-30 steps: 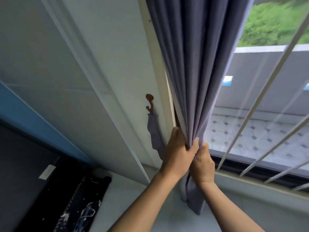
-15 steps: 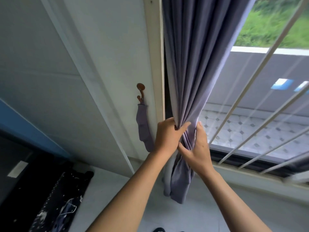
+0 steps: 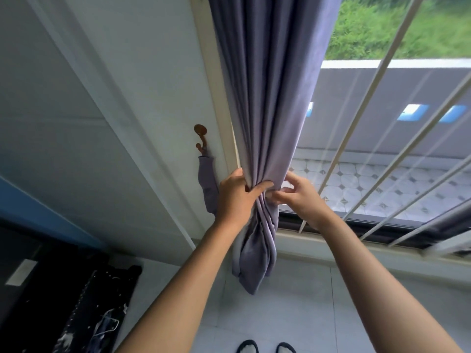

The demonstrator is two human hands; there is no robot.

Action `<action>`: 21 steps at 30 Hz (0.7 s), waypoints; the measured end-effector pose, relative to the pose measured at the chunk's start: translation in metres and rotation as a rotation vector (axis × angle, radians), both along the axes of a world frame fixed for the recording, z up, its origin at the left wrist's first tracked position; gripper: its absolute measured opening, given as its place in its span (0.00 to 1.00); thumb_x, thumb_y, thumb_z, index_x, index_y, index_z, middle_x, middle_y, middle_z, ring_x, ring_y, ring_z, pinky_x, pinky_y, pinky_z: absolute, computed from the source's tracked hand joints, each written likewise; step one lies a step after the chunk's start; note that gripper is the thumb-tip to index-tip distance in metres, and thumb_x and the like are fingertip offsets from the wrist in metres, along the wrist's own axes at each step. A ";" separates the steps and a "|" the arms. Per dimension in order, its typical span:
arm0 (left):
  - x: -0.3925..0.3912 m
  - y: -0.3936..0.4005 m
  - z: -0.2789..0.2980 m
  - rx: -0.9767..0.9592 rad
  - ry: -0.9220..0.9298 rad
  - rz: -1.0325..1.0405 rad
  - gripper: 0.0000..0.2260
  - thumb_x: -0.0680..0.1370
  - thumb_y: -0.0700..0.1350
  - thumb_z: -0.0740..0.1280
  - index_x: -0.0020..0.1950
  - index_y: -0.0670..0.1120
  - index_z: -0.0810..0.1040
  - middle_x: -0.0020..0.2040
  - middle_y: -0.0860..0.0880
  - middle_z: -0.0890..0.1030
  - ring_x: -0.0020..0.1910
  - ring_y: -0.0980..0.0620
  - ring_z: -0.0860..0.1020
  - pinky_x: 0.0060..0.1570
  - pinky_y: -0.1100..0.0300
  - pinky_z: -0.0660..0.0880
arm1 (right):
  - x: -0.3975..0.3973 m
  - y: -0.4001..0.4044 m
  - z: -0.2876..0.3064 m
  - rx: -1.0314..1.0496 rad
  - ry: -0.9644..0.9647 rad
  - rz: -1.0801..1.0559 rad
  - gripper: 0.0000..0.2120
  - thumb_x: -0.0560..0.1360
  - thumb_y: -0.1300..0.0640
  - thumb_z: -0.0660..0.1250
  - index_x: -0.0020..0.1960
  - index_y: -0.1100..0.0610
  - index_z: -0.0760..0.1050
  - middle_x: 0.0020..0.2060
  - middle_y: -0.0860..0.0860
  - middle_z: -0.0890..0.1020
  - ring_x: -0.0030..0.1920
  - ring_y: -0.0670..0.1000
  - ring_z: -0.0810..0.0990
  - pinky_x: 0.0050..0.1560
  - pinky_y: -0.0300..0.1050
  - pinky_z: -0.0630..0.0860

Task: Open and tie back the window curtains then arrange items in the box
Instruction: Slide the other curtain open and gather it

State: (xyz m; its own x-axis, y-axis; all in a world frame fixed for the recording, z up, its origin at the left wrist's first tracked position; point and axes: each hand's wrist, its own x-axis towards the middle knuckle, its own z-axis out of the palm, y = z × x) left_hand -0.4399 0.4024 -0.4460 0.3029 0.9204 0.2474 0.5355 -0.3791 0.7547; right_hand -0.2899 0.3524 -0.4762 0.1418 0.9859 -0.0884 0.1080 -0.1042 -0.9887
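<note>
The curtain [image 3: 265, 98] is hanging gathered into a narrow bundle of purple-grey folds at the left edge of the window, right beside the pale frame [image 3: 216, 80], and its lower end is dangling loose below the hands, above the tiled floor [image 3: 293, 314]. The left hand [image 3: 235, 197] is gripping the bundle from the left side, its thumb lying across the front of the folds and its fingers wrapping behind them, squeezing the cloth into a tight waist. The right hand [image 3: 303, 194] is reaching in from the right at the same height, its thumb and forefinger pinching the right edge of the bundle just under the left thumb, while its other fingers are standing loosely curled and apart from the cloth. A strip of the same purple cloth, the tieback [image 3: 207, 184], is hanging from a brown hook [image 3: 200, 136] on the wall just left of the frame, and its lower part is passing behind the left hand. To the right, white bars [image 3: 377, 80] are slanting across the glass, with a grey parapet and green growth showing outside. At bottom left a dark object [image 3: 102, 309] is lying on the floor, too dim to identify, and the tips of two feet [image 3: 265, 347] are showing at the bottom edge.
</note>
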 end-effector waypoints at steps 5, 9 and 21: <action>0.009 -0.006 -0.003 0.007 -0.061 0.131 0.16 0.71 0.48 0.74 0.48 0.36 0.77 0.41 0.43 0.81 0.38 0.51 0.76 0.35 0.73 0.65 | -0.023 -0.002 -0.009 -0.035 -0.062 -0.028 0.22 0.69 0.66 0.73 0.59 0.52 0.72 0.44 0.46 0.83 0.44 0.46 0.83 0.45 0.38 0.78; 0.016 -0.021 -0.003 0.053 -0.059 0.223 0.14 0.73 0.48 0.73 0.40 0.40 0.73 0.34 0.48 0.73 0.34 0.53 0.70 0.37 0.72 0.62 | -0.047 -0.005 -0.015 0.024 -0.192 -0.219 0.18 0.69 0.63 0.71 0.54 0.51 0.68 0.35 0.53 0.80 0.34 0.49 0.77 0.34 0.39 0.73; 0.011 -0.024 -0.006 0.025 -0.082 0.189 0.16 0.72 0.49 0.74 0.37 0.41 0.71 0.29 0.51 0.71 0.30 0.52 0.70 0.31 0.75 0.64 | -0.060 -0.008 -0.018 0.078 -0.232 -0.382 0.16 0.71 0.64 0.69 0.42 0.46 0.67 0.32 0.43 0.76 0.33 0.41 0.75 0.32 0.29 0.68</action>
